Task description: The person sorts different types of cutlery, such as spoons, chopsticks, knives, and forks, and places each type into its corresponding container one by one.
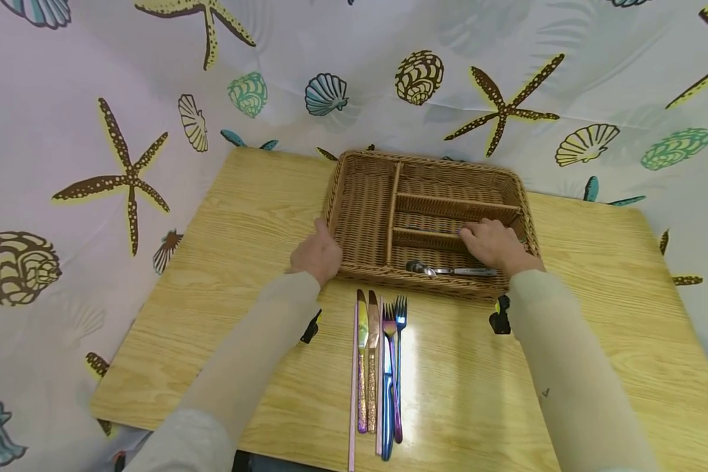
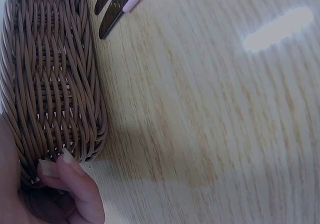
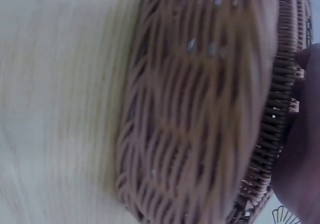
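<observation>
A wicker cutlery basket (image 1: 362, 203) with several compartments stands at the back of the table. At its front left corner my left hand (image 1: 317, 254) grips the wall; in the left wrist view the fingertips (image 2: 70, 171) curl against the wicker. My right hand (image 1: 495, 244) reaches over the basket's right part, fingers down by the divider between the middle and front compartments. What lies under those fingers is hidden. Silver-handled cutlery (image 1: 463, 271), with a spoon bowl (image 1: 417, 266) at its left end, lies in the front compartment.
Before the basket lie a gold knife (image 1: 362, 328), a rose-gold knife (image 1: 372, 341), a blue knife (image 1: 387, 393), a purple fork (image 1: 396, 380), a blue fork (image 1: 400, 321) and two pink chopsticks (image 1: 353, 387). Shell-patterned cloth (image 1: 366, 39) hangs behind the wooden table (image 1: 242, 216).
</observation>
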The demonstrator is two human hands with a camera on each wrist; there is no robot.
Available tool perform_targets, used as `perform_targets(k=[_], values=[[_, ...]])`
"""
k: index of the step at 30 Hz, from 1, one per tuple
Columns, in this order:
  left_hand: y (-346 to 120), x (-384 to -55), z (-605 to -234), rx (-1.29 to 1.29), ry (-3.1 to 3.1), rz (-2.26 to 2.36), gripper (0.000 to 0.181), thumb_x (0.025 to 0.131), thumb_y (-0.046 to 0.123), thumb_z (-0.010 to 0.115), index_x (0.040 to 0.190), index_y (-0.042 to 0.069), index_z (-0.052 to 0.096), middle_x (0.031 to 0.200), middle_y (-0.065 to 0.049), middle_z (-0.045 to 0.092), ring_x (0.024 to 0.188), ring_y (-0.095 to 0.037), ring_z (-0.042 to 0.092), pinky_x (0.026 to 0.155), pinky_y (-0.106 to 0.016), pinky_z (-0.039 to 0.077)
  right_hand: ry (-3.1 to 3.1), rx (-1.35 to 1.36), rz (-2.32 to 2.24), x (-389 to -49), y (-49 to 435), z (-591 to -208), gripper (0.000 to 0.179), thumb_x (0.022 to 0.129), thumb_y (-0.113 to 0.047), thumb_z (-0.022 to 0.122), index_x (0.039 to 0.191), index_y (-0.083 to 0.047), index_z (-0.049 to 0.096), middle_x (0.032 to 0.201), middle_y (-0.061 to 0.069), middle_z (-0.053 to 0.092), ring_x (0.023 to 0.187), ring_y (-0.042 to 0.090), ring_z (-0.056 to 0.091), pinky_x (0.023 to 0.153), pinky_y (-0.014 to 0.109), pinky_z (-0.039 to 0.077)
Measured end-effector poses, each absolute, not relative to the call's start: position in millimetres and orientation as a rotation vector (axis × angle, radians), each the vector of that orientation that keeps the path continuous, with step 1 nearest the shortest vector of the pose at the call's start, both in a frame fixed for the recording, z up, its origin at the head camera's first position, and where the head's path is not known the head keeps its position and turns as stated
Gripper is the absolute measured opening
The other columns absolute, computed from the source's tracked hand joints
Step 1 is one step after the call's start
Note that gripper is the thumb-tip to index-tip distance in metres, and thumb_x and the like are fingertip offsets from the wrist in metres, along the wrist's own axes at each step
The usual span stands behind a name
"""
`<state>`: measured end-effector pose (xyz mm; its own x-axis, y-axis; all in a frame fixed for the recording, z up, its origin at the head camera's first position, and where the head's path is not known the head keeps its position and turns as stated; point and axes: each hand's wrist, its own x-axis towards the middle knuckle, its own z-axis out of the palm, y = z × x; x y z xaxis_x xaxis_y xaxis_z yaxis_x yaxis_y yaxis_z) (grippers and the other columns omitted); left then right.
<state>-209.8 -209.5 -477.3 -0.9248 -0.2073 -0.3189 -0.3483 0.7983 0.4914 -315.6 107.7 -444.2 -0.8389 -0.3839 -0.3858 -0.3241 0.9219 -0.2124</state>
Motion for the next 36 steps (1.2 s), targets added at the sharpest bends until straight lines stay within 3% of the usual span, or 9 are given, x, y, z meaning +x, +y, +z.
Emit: perform_targets(k=[5, 11, 16, 21, 30, 36], values=[[-209, -210, -477, -0.43, 2.75, 0.8, 0.062, 0.099, 0.016, 0.027, 0.155, 0.003, 0.004, 0.058, -0.003, 0.05, 0.042, -0.015, 0.039, 0.04, -0.031, 0.03, 2.688, -0.531, -0.186, -312, 109, -451, 0.069, 0.107, -0.049, 0.016, 0.153, -0.002, 0.035, 0.149, 0.033, 0.033, 0.136, 0.054, 0.03, 0.106, 0.072, 0.024], [-208, -211, -476, -0.428, 2.75, 0.801, 0.061, 0.1, 0.015, 0.026, 0.155, 0.004, 0.003, 0.055, -0.001, 0.047, 0.041, -0.013, 0.035, 0.04, -0.029, 0.027, 2.711, -0.517, -0.21, -308, 110, -452, 0.078, 0.103, -0.061, 0.016, 0.153, -0.003, 0.035, 0.157, 0.032, 0.021, 0.143, 0.053, 0.02, 0.111, 0.073, 0.016], [-207, -210, -476, -0.455, 2.735, 0.806, 0.062, 0.1, 0.017, 0.027, 0.156, 0.006, 0.003, 0.057, -0.002, 0.049, 0.042, -0.015, 0.037, 0.04, -0.03, 0.03, 2.719, -0.527, -0.197, -306, 111, -454, 0.081, 0.102, -0.063, 0.015, 0.153, -0.003, 0.035, 0.154, 0.032, 0.027, 0.14, 0.053, 0.026, 0.109, 0.073, 0.02], [-207, -210, -474, -0.457, 2.727, 0.804, 0.062, 0.1, 0.016, 0.027, 0.156, 0.006, 0.002, 0.056, -0.001, 0.047, 0.041, -0.013, 0.035, 0.04, -0.029, 0.028, 2.73, -0.5, -0.202, -303, 112, -455, 0.084, 0.101, -0.066, 0.012, 0.155, -0.004, 0.031, 0.157, 0.031, 0.023, 0.143, 0.053, 0.021, 0.11, 0.074, 0.014], [-206, -210, -474, -0.463, 2.722, 0.817, 0.062, 0.101, 0.018, 0.025, 0.157, 0.005, 0.001, 0.056, -0.002, 0.046, 0.042, -0.014, 0.034, 0.041, -0.029, 0.028, 2.782, -0.525, -0.224, -293, 118, -450, 0.08, 0.102, -0.064, 0.012, 0.151, -0.005, 0.035, 0.152, 0.027, 0.033, 0.141, 0.05, 0.025, 0.109, 0.072, 0.019], [-206, -209, -472, -0.473, 2.706, 0.821, 0.063, 0.101, 0.018, 0.025, 0.157, 0.006, 0.0, 0.057, -0.001, 0.046, 0.043, -0.014, 0.034, 0.042, -0.03, 0.029, 2.891, -0.62, -0.263, -274, 110, -439, 0.057, 0.107, -0.045, 0.028, 0.14, -0.001, 0.046, 0.136, 0.026, 0.045, 0.13, 0.047, 0.039, 0.105, 0.066, 0.03]])
